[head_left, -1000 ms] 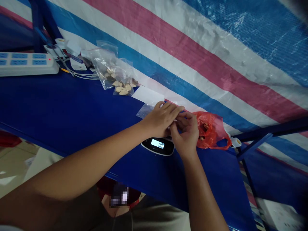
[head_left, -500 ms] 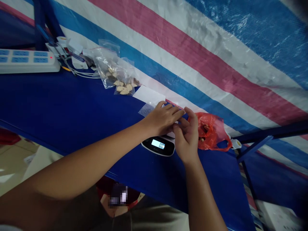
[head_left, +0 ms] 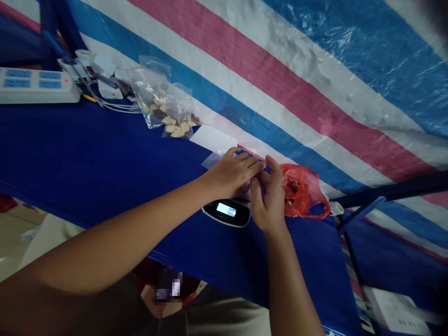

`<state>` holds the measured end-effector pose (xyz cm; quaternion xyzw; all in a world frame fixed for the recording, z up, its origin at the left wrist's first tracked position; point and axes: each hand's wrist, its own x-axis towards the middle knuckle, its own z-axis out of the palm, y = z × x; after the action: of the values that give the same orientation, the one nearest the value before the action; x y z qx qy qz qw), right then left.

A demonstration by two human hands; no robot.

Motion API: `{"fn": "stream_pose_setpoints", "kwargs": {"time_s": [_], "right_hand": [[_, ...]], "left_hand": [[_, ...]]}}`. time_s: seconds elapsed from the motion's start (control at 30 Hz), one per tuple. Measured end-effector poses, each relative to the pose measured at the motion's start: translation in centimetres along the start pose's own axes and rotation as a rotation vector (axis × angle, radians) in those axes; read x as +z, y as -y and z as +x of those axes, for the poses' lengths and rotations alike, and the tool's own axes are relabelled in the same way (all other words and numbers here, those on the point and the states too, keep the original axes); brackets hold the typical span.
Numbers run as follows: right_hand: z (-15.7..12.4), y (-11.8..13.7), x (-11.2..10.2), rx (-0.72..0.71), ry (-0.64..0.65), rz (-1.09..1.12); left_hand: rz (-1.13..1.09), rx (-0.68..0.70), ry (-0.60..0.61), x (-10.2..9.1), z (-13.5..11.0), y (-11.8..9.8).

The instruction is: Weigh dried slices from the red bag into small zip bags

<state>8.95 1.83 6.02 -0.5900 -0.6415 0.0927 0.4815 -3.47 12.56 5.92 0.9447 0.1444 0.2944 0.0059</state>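
Note:
A small digital kitchen scale [head_left: 227, 213] lies on the blue table, its lit display reading 0.0. Above its far part my left hand [head_left: 235, 175] is palm down, fingers bent towards the other hand. Beside it, my right hand [head_left: 270, 200] has its thumb raised and fingers curled, with one finger pointing up. The fingertips of both hands meet, and what lies between them is mostly hidden; a bit of something shiny shows under my left palm. Just beyond my left hand lies a flat clear plastic bag [head_left: 211, 160], partly covered.
A red plastic bag [head_left: 303, 191] with brown pieces inside sits at the right. Clear bags of pale dried slices [head_left: 178, 128] and a white paper [head_left: 214, 138] lie along the striped sheet. At far left are a power strip [head_left: 38, 86] and cables. The blue table's [head_left: 87, 163] front edge is near me.
The whole view has shifted slightly, moving things a little to the left in the picture. Both hands stay together over the scale with only slight finger movement; its display still reads 0.0.

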Motion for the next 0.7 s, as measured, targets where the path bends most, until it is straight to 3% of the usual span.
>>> {"fn": "stream_pose_setpoints", "kwargs": {"time_s": [0.1,0.17,0.23,0.33,0.4,0.47,0.6,0.7], "right_hand": [[0.6,-0.2,-1.1,-0.026,-0.188,-0.169],[1.1,-1.2,-3.1,0.048,-0.376,-0.332],[1.4,-3.0,-5.8,0.234,-0.536,-0.564],[1.2,-6.6,-9.9,0.559,-0.516,-0.77],[0.9,-8.7,-11.6,0.694,-0.456,-0.723],[0.7,-10.2,-12.0,0.735,-0.422,-0.641],[1.2,-11.2,-11.0,0.631,-0.497,-0.218],[1.6,-11.2,-10.6,0.49,-0.455,0.126]], "left_hand": [[-0.002,-0.023,-0.013,0.1,0.1,0.1],[0.003,-0.055,-0.034,0.1,0.2,0.1],[0.009,-0.075,-0.049,0.1,0.2,0.1],[0.018,-0.073,-0.056,0.1,0.3,0.1],[0.022,-0.068,-0.054,0.1,0.2,0.1],[0.018,-0.071,-0.047,0.1,0.2,0.0],[0.003,-0.084,-0.031,0.1,0.1,0.0],[0.0,-0.086,-0.038,0.1,0.1,0.1]]}}
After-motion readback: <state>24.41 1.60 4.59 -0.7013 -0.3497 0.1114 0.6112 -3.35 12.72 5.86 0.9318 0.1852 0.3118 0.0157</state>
